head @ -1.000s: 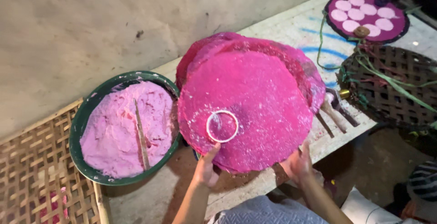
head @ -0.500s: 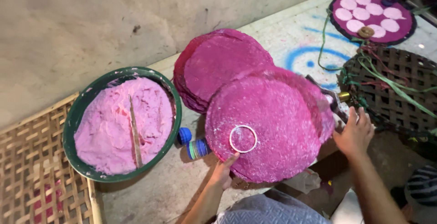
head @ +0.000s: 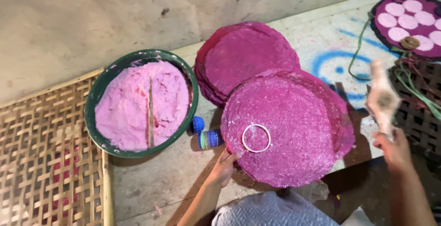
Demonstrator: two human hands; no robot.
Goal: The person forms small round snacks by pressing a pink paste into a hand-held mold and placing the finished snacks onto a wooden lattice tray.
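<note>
Magenta and rough-grained, the round flat mat (head: 294,129) lies at the near edge of the grey concrete counter (head: 151,184), and we pinch its rim with our left hand (head: 223,167), fingers closed on the edge. On the mat, near that hand, rests a thin white ring (head: 256,138). Behind it, a stack of the same magenta round mats (head: 248,56) sits toward the wall. Our right hand (head: 395,148), off the counter's right end, is clamped on a pale, dough-smeared stick-like tool (head: 382,98), blurred and raised upright. Left of the mat stands a green round bowl (head: 103,88) of pink dough with a thin wooden stick (head: 150,111) lying in it; two blue bottle caps (head: 204,134) sit between bowl and mat. At the far right corner, a dark tray of pale pink discs (head: 406,19) rests.
</note>
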